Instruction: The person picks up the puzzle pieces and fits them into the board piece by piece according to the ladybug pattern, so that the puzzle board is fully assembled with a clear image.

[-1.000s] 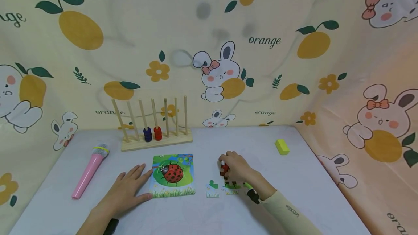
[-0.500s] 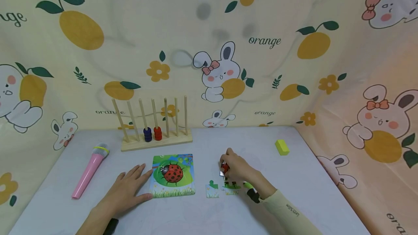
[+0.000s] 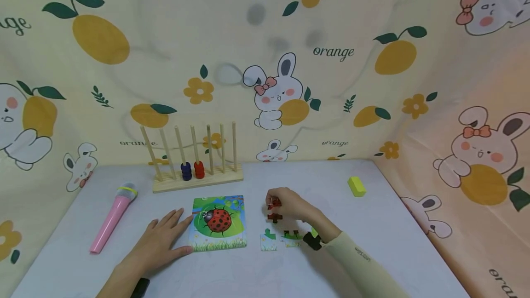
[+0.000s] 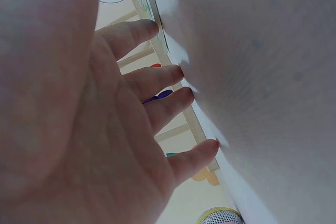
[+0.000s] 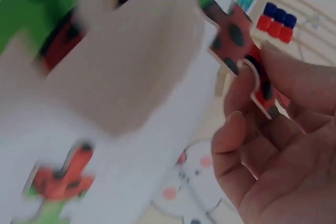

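Observation:
My right hand [image 3: 285,203] pinches red, black-spotted jigsaw pieces [image 5: 233,38] between thumb and fingers, raised over the table in the right wrist view. Below that hand lie a loose flower-and-grass corner piece [image 3: 268,241] and a grassy piece with black marks [image 3: 291,238]. The ladybug puzzle board [image 3: 218,222] lies flat in the middle, its picture whole. My left hand [image 3: 159,238] rests on the table with spread, straight fingers, index fingertip right at the board's left edge. In the left wrist view its fingers [image 4: 152,82] reach down to the white surface.
Behind the board stands a wooden peg rack [image 3: 198,180] with blue and red beads. A pink toy microphone [image 3: 109,224] lies at the left, a yellow block [image 3: 356,186] at the back right. A patterned cloth [image 3: 265,26] hangs behind the table.
My right hand has moved left with the red pieces, uncovering more of the grassy piece below. The left hand stays beside the board.

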`<state>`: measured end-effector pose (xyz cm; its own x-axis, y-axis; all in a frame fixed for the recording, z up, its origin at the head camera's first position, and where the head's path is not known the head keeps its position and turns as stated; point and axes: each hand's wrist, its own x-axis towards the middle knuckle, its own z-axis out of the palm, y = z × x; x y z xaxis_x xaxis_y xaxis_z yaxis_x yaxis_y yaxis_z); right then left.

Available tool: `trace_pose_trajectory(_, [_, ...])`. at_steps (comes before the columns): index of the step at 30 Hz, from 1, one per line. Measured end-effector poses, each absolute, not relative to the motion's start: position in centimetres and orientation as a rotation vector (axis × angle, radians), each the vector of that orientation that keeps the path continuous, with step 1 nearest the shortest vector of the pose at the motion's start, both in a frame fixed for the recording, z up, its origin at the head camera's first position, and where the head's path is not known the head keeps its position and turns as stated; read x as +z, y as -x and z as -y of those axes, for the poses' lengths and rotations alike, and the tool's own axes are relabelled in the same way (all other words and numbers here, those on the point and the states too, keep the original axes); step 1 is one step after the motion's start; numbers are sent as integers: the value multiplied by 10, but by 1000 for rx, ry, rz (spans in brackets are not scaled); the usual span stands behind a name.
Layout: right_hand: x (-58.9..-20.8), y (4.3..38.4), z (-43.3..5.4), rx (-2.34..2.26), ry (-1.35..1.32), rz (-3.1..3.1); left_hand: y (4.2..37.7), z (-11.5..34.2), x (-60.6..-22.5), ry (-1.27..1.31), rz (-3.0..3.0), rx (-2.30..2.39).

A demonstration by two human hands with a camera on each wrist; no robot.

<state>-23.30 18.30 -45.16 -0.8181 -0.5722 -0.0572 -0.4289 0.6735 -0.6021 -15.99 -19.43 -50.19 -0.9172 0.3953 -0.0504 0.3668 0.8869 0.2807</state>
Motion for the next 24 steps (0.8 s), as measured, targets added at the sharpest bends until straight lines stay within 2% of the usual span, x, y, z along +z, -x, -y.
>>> trace_pose_trajectory(11, [-455,239,-123,-1065,922,-2487,158,195,-501,-626,-2960,422])
trace_pose_trajectory(24, [-460,230,-59,-780,957,-2598,158,195,-501,-627,-2965,423])
